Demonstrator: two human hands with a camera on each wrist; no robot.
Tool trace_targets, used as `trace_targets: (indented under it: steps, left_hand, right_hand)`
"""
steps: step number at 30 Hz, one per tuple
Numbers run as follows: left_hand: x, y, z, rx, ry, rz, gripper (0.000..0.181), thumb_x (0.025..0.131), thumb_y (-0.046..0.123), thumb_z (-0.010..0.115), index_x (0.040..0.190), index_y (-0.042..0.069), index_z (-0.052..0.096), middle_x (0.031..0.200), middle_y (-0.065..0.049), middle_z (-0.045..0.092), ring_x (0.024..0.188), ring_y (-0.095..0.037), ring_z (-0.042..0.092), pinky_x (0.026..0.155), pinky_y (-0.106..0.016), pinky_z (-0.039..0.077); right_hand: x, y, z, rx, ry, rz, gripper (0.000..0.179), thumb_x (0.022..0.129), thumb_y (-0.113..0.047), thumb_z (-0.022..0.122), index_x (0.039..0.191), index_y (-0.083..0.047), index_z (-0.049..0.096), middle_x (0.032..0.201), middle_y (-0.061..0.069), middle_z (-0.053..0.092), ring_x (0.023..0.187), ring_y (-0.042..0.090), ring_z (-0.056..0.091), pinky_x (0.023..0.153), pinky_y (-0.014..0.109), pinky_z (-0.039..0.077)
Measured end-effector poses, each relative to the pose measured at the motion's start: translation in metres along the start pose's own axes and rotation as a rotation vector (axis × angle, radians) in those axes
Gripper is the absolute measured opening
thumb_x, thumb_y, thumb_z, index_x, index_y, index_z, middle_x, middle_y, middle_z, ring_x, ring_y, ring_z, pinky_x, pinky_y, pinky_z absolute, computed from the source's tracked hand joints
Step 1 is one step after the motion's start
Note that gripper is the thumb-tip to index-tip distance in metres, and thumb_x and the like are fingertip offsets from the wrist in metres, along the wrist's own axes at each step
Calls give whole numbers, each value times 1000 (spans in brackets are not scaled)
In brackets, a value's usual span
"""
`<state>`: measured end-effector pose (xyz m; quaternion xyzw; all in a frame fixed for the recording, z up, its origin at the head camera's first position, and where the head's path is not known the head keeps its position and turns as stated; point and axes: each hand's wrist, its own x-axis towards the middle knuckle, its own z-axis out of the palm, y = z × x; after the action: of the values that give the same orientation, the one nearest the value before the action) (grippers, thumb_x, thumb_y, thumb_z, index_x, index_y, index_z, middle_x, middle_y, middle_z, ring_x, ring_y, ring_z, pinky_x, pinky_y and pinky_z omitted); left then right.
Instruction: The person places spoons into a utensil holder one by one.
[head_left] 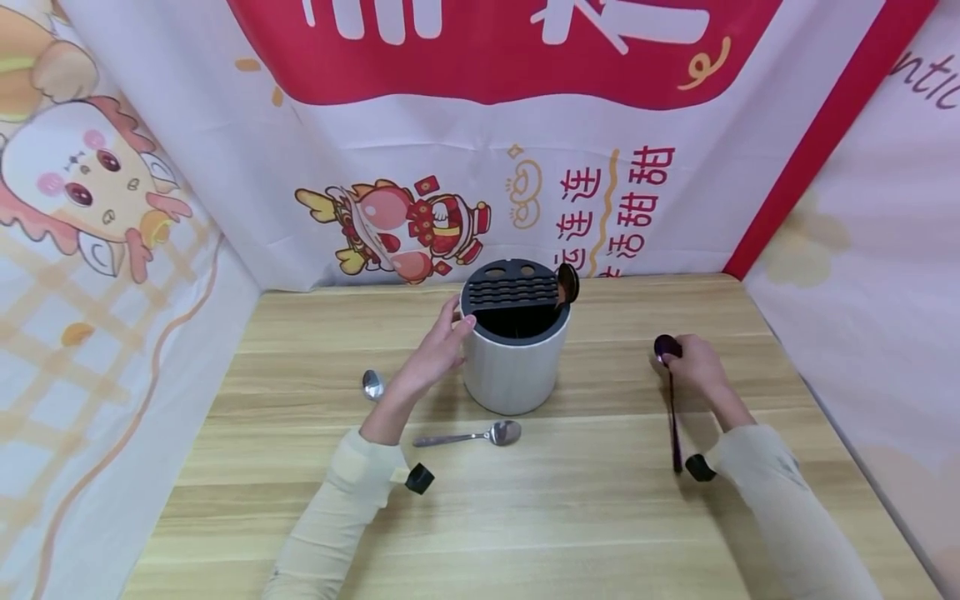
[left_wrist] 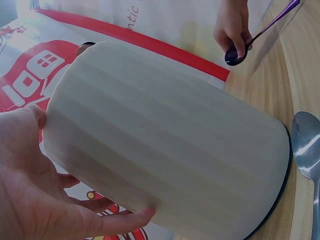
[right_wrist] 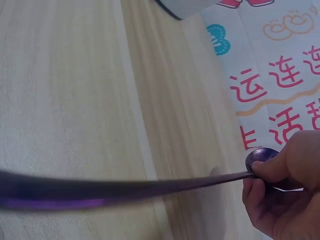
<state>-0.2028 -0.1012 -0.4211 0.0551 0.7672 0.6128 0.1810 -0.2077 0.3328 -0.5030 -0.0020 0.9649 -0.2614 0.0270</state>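
A white ribbed utensil holder (head_left: 512, 377) with a dark slotted top (head_left: 510, 290) stands upright on the table. My left hand (head_left: 437, 350) holds its left side, with the thumb at the rim and the fingers spread along the wall (left_wrist: 165, 135). Out to the right, my right hand (head_left: 697, 365) pinches a dark purple spoon (head_left: 674, 425) at the neck, close to its bowl (right_wrist: 260, 156). The long handle (right_wrist: 125, 192) points back toward the wrist. A dark coppery spoon (head_left: 568, 283) stands in the holder, bowl up at the right rim.
In front of the holder lies a silver spoon (head_left: 504, 432), its handle to the left. Another silver spoon (head_left: 371, 383) is partly hidden behind my left forearm. Printed cloth (head_left: 420, 125) hangs behind the wooden table (head_left: 570, 517) and along both sides.
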Motion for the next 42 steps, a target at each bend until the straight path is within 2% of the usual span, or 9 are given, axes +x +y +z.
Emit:
trace_targets:
  steps: [5,13,20,24,31,36,42]
  left_hand:
    - [0,0,1,0,-9,-8,65,106,48,37,161,29,7,164,-15,18,149,-36,25,107,-63,42]
    - [1,-2,1,7,0,-5,65,105,48,38,160,28,9,162,-15,21,148,-36,28,106,-62,44]
    - [-1,-1,3,4,10,-2,65,106,46,39,160,25,11,159,-16,25,145,-36,32,104,-63,46]
    - [-2,0,3,3,12,0,64,106,45,39,160,25,12,158,-16,26,144,-36,34,103,-63,46]
    - [-2,0,2,14,10,-10,65,105,48,38,160,28,10,162,-15,22,147,-36,30,106,-62,44]
    - [-1,-1,1,21,6,-3,66,105,50,38,160,29,9,162,-15,22,147,-38,29,107,-65,42]
    - [-1,-1,2,25,15,8,65,105,48,39,160,27,11,160,-16,25,145,-37,31,105,-63,45]
  right_hand:
    - [-5,0,-3,41,50,8,27,93,-9,61,104,16,62,97,35,66,84,42,62,74,51,51]
    - [-15,-4,-12,80,146,17,25,92,-12,63,98,12,64,87,28,67,77,36,61,65,35,44]
    - [-22,-12,-17,110,208,25,22,93,-14,65,92,7,67,69,13,67,63,19,58,61,27,42]
    - [-23,-16,-20,151,215,45,22,94,-15,65,95,7,69,65,6,68,58,8,55,58,22,44]
    - [-22,-23,-26,182,219,74,24,94,-17,65,98,7,70,63,-1,68,56,3,54,58,21,42]
    - [-22,-28,-28,243,205,106,29,95,-15,63,107,11,67,70,4,69,56,-2,57,55,16,46]
    - [-23,-34,-31,323,200,111,31,96,-12,61,113,13,64,78,10,68,58,-5,61,55,12,52]
